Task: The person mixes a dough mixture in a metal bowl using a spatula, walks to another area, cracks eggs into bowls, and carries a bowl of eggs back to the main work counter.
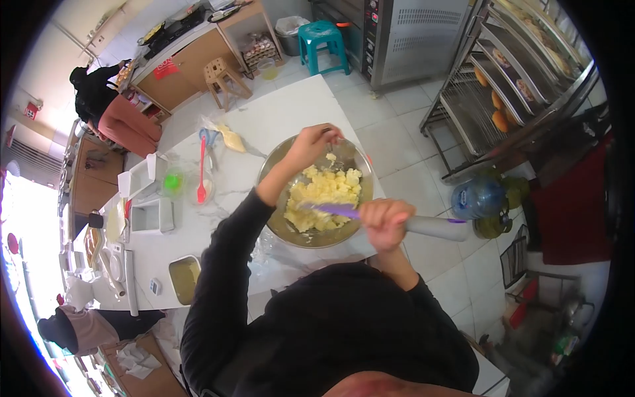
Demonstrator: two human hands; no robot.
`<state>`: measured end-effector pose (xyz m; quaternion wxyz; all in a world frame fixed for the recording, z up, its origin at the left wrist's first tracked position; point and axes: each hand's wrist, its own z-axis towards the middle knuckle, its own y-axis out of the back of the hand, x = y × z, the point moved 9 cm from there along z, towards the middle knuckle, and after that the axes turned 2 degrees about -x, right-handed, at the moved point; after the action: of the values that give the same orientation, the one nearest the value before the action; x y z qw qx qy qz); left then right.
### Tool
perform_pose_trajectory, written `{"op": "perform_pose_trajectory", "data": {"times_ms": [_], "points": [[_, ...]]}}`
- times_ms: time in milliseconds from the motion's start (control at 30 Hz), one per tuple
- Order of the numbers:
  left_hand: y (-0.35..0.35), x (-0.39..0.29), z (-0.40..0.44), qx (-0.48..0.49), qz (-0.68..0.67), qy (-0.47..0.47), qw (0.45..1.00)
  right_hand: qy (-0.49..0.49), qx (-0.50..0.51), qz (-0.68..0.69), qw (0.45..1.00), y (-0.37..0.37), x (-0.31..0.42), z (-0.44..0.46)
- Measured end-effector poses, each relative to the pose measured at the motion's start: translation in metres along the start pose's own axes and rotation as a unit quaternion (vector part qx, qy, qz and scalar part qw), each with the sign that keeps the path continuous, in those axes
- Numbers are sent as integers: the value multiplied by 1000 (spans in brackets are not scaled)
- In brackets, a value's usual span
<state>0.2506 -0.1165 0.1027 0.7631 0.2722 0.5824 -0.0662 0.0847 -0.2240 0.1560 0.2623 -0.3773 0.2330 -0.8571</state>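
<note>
Yellow lumps [327, 188]: heaped inside metal bowl [331, 239], on white table [291, 99] | right hand [385, 225]: wrapped round purple-and-grey tool [436, 228], blurred tip over lumps | left hand [314, 145]: fingers curled over bowl's far side, cannot tell whether gripping anything | left of bowl: red spatula [202, 172], pale-filled bag [231, 139]

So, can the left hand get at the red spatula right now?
Probably yes: the red spatula is left of the bowl, apparently with nothing on top, and the left hand could swing across.
</note>
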Motion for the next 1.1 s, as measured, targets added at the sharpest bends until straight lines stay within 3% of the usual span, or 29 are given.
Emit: {"op": "perform_pose_trajectory", "data": {"times_ms": [200,433,567,800,900,1000,1100], "points": [[74,-2,-68,-196,-55,-17,979,44,-8,7,999,5,1,30],[80,2,-92,-212,-10,-1,977,8,51,41,998,-19,-37,51],[85,3,-95,-234,3,-5,972,-39,113,-5,993,-31,-54,41],[90,4,-97,-245,14,-18,969,9,75,19,997,-32,-27,59],[97,-6,-101,-281,65,1,958,-26,50,27,998,-27,-30,51],[107,-19,-112,-337,151,-37,928,-41,-3,36,999,-10,-26,46],[111,-19,-118,-318,165,-43,933,-94,-21,-26,995,14,-49,33]]}}
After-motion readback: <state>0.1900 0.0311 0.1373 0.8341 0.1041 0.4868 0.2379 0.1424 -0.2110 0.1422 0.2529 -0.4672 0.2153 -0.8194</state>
